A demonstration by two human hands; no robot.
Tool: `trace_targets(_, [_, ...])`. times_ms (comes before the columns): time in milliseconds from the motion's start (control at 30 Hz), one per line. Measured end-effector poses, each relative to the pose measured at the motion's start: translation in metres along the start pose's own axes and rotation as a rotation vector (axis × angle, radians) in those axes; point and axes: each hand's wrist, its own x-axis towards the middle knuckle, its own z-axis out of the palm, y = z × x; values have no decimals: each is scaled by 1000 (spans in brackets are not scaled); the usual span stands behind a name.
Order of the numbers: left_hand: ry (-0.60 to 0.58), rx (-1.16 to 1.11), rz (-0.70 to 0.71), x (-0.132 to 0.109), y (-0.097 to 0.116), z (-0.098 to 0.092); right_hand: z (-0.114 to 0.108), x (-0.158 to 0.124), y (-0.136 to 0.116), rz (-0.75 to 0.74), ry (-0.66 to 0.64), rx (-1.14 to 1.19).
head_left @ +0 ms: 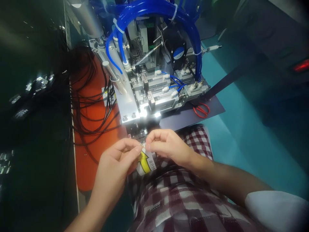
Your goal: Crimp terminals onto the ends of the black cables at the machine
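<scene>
My left hand is closed in a pinch, thumb against forefinger, in front of the machine. Close by on the right, my right hand pinches in the same way, its fingertips almost meeting those of the left. Between the fingertips shows a tiny piece with whitish and thin orange bits, too small to name. Just beneath the hands lies a white label with a yellow arrow and printed characters. A bright light shines on the machine's front edge, a little beyond the fingers.
Several black cables lie across the orange surface at left. Red-handled scissors rest on the dark base plate at right. Thick blue air tubes arch over the machine. A checkered cloth covers my lap.
</scene>
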Motion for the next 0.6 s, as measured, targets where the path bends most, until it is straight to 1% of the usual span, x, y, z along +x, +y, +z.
trace_targets(133, [-29,133,11,0,-2,-5,-6,3,-1,-10,-24,-51])
trace_targets(300, [-12,69,-45,2,1,-4,-12,3,0,10,-27,-108])
trace_targets(433, [-18,26,-69,4,6,0,-12,0,-3,-53,5,-201])
trace_targets(533, [-11,29,-82,4,7,1,-11,0,-2,-83,-3,-293])
trace_targets(600, [-16,42,-82,4,6,0,-10,1,0,-97,-10,-300])
